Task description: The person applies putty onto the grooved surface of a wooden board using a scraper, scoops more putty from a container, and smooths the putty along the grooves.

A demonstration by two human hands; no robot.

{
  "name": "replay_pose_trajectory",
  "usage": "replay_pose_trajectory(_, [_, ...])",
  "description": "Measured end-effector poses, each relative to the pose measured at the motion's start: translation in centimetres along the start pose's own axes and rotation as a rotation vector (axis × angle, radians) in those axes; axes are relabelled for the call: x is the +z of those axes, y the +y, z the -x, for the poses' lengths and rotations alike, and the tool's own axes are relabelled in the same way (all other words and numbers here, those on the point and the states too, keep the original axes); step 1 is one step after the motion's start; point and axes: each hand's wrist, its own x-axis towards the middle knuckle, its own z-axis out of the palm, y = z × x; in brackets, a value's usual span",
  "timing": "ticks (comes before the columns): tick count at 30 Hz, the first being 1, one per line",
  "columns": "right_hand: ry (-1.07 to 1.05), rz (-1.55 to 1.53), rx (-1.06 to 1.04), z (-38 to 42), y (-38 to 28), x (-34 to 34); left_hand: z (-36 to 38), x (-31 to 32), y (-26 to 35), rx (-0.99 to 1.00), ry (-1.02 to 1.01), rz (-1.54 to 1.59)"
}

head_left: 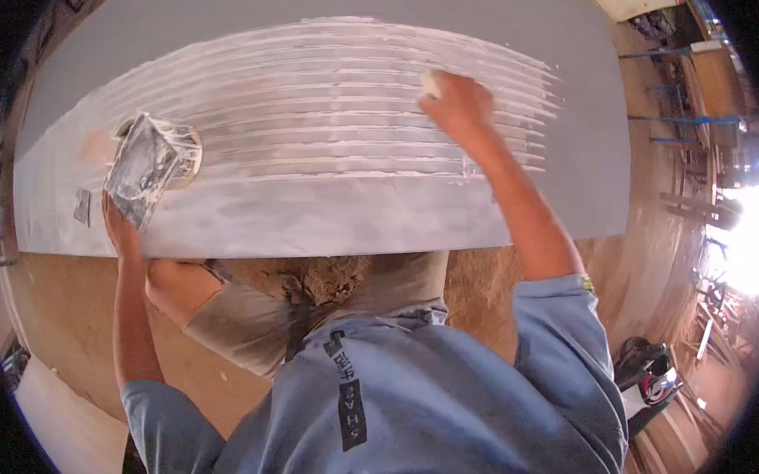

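A large grey board lies before me, with rows of white paste across its middle. My right hand is closed around a small pale piece that looks like a putty spreader, over the upper right of the streaks. On the left, my left hand grips a square grey plate smeared with paste, tilted. Its fingers are partly hidden under the plate. Partly behind the plate stands a paste-streaked tub. A small dark flat piece lies on the board beside my left hand.
The board's near edge runs just in front of my legs. Blue metal frames and lengths of wood stand at the right. A dark, shiny object is at the lower right, and a white sheet at the lower left.
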Motion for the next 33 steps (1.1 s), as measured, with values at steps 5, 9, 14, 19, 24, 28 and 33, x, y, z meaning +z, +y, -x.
replay_pose_trajectory(5, [0.051, 0.088, 0.104, 2.2, 9.9, -2.1, 0.3, 0.9, -3.1, 0.163, 0.042, -0.062])
replay_pose_trajectory(9, [0.051, 0.048, 0.282, 4.1, 18.9, -4.2, 0.8, 0.7, -3.4, -0.024, -0.002, 0.189])
replay_pose_trajectory(14, [0.193, 0.139, 0.385, 4.7, 30.1, -4.5, 0.2, 2.0, -5.8, 0.151, 0.027, -0.214])
replay_pose_trajectory(19, [0.280, -0.520, 0.247, 4.8, 9.6, -2.2, -0.3, 0.9, 0.9, 0.001, 0.090, -0.219])
replay_pose_trajectory(24, [0.021, -0.586, -0.122, 1.5, -13.4, 3.7, -1.0, -1.1, 4.7, -0.020, 0.090, -0.094])
replay_pose_trajectory(28, [-0.034, -0.416, -0.259, -1.3, -24.0, 6.1, -0.9, -0.9, 4.1, -0.030, 0.104, -0.081])
replay_pose_trajectory(33, [-0.033, -0.314, -0.283, -2.1, -29.0, 7.9, -1.1, -0.6, 3.4, 0.013, 0.112, -0.085])
